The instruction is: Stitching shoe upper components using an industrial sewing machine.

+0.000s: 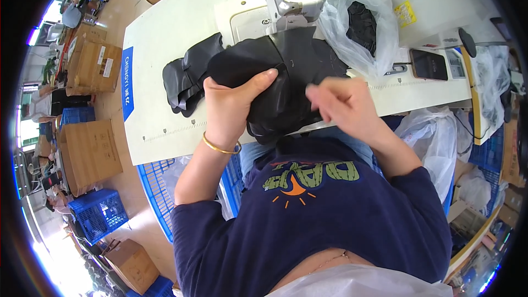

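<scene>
My left hand (237, 102) grips a black leather-like sewn piece (269, 99) at the table's near edge, thumb pressed on top and the other fingers hidden beneath. A seam runs across the material. Just right of it is my right hand (344, 102), fingers curled in and fingertips smeared by motion; whether anything small is between them I cannot make out. More black material (313, 55) spreads under the sewing machine head (294, 3). To the left lies a folded stack of black pieces (187, 74) on the white table (170, 137).
A clear plastic bag (344, 19) with black pieces stands right of the machine. Beyond it lie a phone (429, 65) and a small metal tool (397, 69). Blue crates (157, 187) sit below the table edge. Cardboard boxes (91, 154) line the floor at left.
</scene>
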The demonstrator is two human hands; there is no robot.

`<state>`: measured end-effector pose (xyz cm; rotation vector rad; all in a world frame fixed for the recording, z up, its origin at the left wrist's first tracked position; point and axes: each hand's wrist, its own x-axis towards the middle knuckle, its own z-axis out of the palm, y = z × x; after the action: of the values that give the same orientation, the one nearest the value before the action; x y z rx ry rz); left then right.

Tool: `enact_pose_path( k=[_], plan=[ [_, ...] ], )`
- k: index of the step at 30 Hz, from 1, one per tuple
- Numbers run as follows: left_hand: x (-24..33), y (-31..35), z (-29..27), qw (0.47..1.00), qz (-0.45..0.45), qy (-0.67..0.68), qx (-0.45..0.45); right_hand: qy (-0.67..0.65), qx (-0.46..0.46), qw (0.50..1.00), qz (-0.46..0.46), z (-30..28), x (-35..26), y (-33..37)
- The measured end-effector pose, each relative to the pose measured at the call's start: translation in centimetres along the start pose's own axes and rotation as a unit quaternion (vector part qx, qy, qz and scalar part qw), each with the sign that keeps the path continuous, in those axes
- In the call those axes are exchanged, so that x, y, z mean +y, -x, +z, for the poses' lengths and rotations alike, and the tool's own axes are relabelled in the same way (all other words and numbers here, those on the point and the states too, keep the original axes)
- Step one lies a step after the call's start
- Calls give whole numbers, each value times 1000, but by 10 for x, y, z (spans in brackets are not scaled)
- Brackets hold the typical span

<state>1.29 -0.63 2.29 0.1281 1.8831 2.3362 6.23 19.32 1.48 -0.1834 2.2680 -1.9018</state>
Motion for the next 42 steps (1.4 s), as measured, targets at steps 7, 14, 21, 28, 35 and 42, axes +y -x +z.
enact_pose_path(
  k=[7,14,21,28,35,42],
  plan=[
    [23,10,18,986,-116,113,-44,-413,22,903,-112,30,36,14],
    [25,7,13,997,-59,-6,-50,-264,161,944,-117,36,6,-4],
    [24,7,12,995,-63,-26,-66,-285,184,936,-95,40,4,-2],
    [29,8,24,993,-103,59,6,-242,199,941,-128,41,5,-5],
    [18,8,17,998,-33,-15,-55,-245,207,937,-136,41,7,-6],
    [20,7,18,998,-27,-41,-47,-227,215,939,-142,38,5,-9]
  ],
)
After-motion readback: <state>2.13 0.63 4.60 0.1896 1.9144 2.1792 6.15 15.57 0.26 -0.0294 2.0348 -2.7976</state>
